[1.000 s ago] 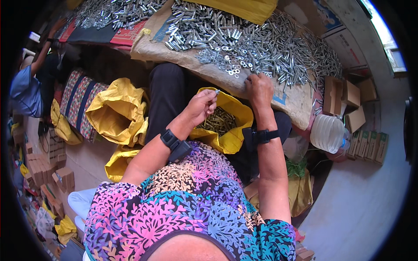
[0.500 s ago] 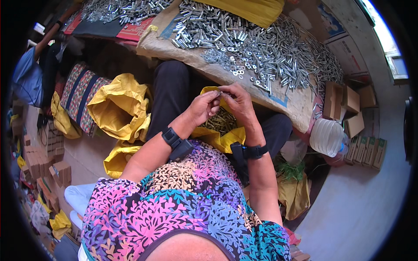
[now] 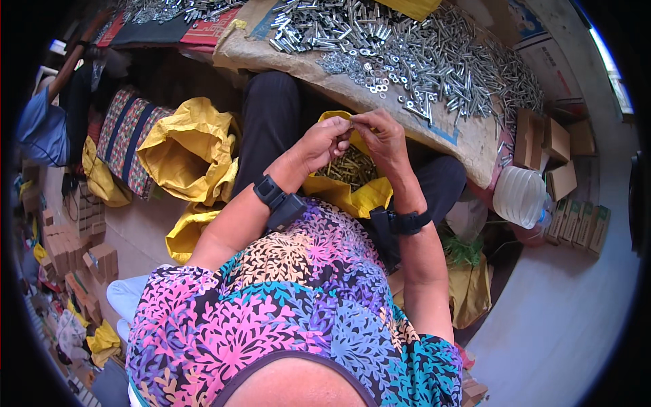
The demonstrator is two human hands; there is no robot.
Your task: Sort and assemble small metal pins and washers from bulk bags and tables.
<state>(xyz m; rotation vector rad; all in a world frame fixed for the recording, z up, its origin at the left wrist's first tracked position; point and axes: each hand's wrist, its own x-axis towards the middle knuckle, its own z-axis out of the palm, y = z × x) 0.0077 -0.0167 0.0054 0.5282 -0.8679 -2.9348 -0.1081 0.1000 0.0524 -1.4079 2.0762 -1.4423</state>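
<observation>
Both hands have come together since a second ago: back then the right hand was up on the pile of bolts, and now it sits close to the left hand, just above the yellow bag in the lap. The fingertips of both hands meet on one small metal piece. It is too small to see well, but it looks like a bolt with a washer or nut going on it.

Both hands are closed in a pinch on that little piece. It sits between the two thumbs and first fingers, over the open bag, which has more small brownish pieces inside.

To do this step well, the left hand should hold the piece steady while the right hand does the fine work with its fingertips. Keeping it right over the bag is smart, because a dropped part would likely land in the bag and not on the floor.

Both forearms reach forward from the body with elbows bent, and the wrists turn in toward each other. Each wrist wears a black band. Loose washers lie on the board just past the hands
</observation>
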